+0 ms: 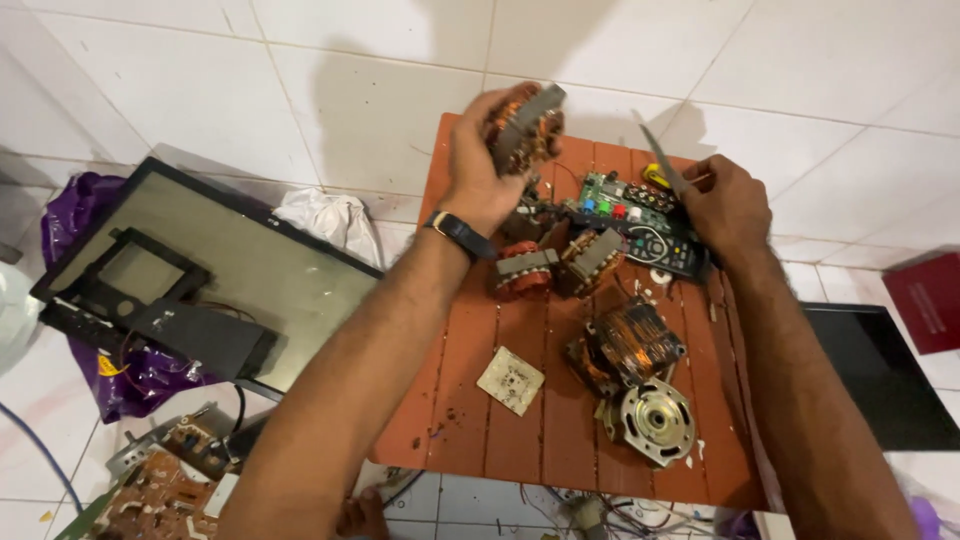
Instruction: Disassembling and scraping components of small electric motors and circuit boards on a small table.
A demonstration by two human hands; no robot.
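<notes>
Two hands over a red slatted bench (470, 400). Flat panel with black frame (200, 270) at 9 o'clock on the floor, purple bag (75, 205) under it, red box (930, 300) at 3 o'clock. On the bench: motor (640, 385) at 5, green circuit board (620, 195) and remote (660, 245) at 1, two transformers (555, 265) centre. Left hand (480, 165) fingers wrapped round a copper-wound transformer (525, 125), raised at 12. Right hand (725, 205) fingers pinching a knife (662, 160), blade pointing toward 11.
</notes>
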